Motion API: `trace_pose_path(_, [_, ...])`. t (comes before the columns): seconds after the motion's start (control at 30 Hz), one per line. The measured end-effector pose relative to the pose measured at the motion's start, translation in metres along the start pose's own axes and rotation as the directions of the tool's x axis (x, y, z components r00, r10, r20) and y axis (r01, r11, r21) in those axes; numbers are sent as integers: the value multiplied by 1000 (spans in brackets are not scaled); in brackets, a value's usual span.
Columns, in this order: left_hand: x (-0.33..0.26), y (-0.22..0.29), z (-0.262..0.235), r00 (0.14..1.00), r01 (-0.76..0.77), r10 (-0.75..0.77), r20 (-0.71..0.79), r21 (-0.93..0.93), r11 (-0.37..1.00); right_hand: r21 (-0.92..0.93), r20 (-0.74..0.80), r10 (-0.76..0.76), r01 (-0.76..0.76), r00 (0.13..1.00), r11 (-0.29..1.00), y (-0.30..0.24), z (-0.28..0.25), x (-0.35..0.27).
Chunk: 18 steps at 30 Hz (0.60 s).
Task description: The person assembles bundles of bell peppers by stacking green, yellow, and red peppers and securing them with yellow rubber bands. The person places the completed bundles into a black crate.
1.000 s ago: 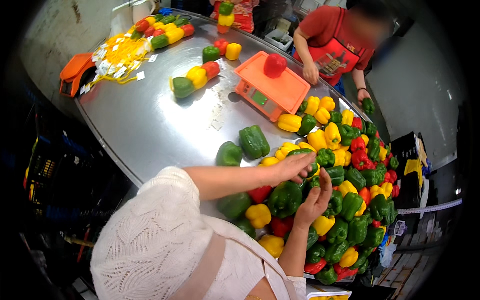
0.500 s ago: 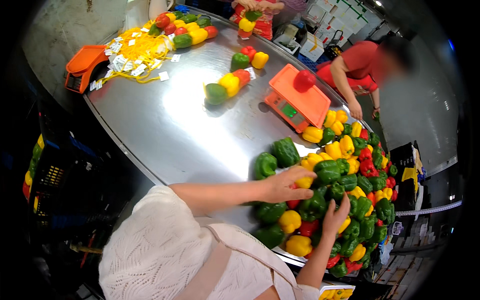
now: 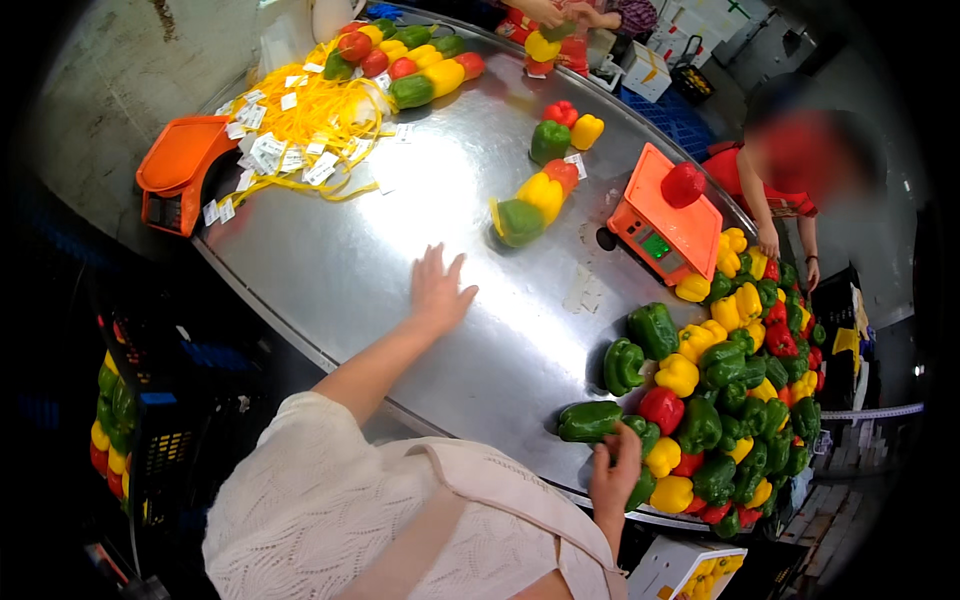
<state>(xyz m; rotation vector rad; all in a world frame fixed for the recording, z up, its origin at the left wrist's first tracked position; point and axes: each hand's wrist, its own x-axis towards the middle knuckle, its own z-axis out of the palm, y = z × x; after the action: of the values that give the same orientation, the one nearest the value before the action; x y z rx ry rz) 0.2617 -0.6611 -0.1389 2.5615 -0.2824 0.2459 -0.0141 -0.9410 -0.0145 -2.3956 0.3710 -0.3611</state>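
My left hand (image 3: 440,293) is over the bare metal table (image 3: 400,340), its fingers spread and nothing in them. At the near edge of a large pile of green, yellow and red bell peppers, my right hand (image 3: 615,472) has its fingers loosely bent and apart. Its fingertips are close to a green bell pepper (image 3: 590,421) lying on its side; whether they touch it I cannot tell. Two more green peppers, one upright (image 3: 623,366) and one behind it (image 3: 653,331), stand at the pile's left side. A red pepper (image 3: 661,409) is beside them.
An orange scale (image 3: 668,225) carries a red pepper (image 3: 683,185). Farther left lies a green, yellow and red pepper row (image 3: 540,198). Yellow straps with white tags (image 3: 300,125) and another orange scale (image 3: 180,165) occupy the far left. Two people work across the table.
My left hand has left the pile and moved left over bare metal. My right hand has drawn back to the pile's near edge. The view has shifted, moving the table scene rightward.
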Motion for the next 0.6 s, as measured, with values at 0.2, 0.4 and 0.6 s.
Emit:
trace_pose_path(0.2, [-12, -33, 8, 995, -61, 52, 89, 95, 994, 119, 242, -76, 48, 967, 992, -23, 58, 12])
trace_pose_path(0.4, [-11, -29, 4, 998, -50, 49, 35, 57, 997, 265, 416, -269, 168, 869, 949, -34, 115, 35])
trace_pose_path(0.6, [-13, -27, 7, 999, -36, 33, 32, 84, 996, 296, 505, -220, 72, 835, 952, -30, 136, 29])
